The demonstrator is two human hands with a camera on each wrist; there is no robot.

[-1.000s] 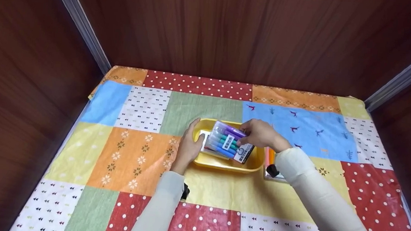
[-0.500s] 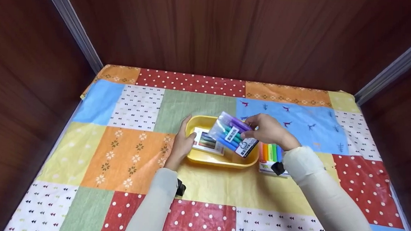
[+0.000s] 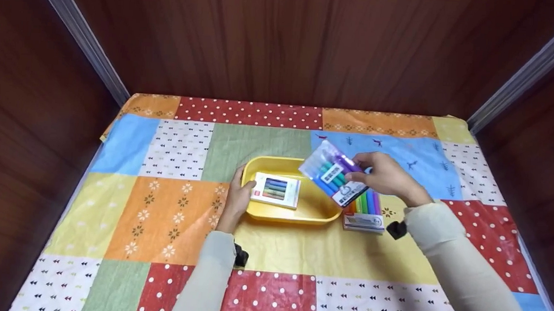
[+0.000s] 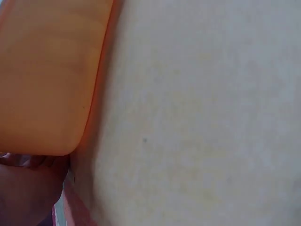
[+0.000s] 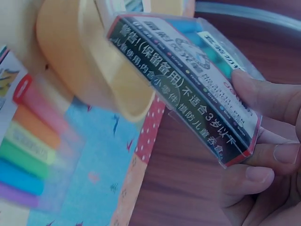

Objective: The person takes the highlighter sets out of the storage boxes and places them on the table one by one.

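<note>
Yellow tray (image 3: 319, 200) on cloth-covered table (image 3: 286, 251), left end gripped by left hand (image 3: 237, 201), thumb over the rim; white box (image 3: 275, 189) inside. Clear marker pack (image 3: 334, 172), violet, green and blue contents, held up over tray's right end, long axis slanting far-left to near-right, printed base near-right, partly hiding rainbow pack (image 3: 364, 221). Right hand (image 3: 389, 175): fingers pinch the marker pack's right side.

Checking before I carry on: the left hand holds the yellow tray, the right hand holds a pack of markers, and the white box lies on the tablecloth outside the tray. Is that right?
No: the white box lies inside the yellow tray, as the head view shows. The rest is right.
</note>
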